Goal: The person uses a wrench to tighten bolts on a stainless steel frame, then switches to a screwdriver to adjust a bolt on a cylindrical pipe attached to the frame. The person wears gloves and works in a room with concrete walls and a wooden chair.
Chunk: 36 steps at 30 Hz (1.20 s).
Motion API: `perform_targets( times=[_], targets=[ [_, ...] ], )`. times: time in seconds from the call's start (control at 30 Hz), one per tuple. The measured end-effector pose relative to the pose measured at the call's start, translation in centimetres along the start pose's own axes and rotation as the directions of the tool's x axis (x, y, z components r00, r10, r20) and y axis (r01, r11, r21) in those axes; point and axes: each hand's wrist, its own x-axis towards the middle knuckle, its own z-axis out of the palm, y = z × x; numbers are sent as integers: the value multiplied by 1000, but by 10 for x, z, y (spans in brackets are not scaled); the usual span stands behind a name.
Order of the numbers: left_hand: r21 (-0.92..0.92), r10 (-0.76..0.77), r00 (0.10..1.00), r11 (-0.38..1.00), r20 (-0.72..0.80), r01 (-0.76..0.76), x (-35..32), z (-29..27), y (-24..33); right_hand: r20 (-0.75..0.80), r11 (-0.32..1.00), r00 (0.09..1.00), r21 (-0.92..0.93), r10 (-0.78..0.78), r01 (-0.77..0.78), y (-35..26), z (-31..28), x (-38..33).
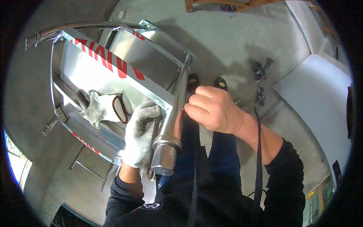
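A shiny metal frame [177, 123] of tubes and flat panels stands before me at the left, its near post ending in a polished cap [164, 157]. White film with red print covers its upper rail [109, 62]. My left hand [138, 134], in a pale work glove, has its fingers curled over the frame's corner beside that post. Against the post's right side is my bare right hand [213, 109], fingers closed in a pinch. Whatever they hold is hidden or too small to make out. A second pale glove [102, 109] with a brown cuff lies inside the frame.
A large pale panel [314, 90] stands at the right. Dark scraps [259, 75] lie on the grey floor beyond my right arm. Wooden pieces [217, 3] show at the far edge. Thin metal legs [89, 170] stand below the frame at the left.
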Motion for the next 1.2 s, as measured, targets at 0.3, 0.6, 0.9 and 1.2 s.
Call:
perform_targets(
  times=[0.3,0.6,0.9,1.2],
  targets=[
    [38,-24,1000,999,11,23,0,0,2,-17,963,993,246,115,-107,6,2,-3],
    [-207,-154,975,971,-157,120,-10,7,-21,-9,977,999,211,42,-39,11,7,0],
    [-318,-170,967,942,-189,103,-11,14,-11,24,985,999,169,-21,17,13,1,8],
    [41,22,987,999,-158,-16,-6,9,-12,13,982,1000,188,-15,12,13,4,7]
  ],
)
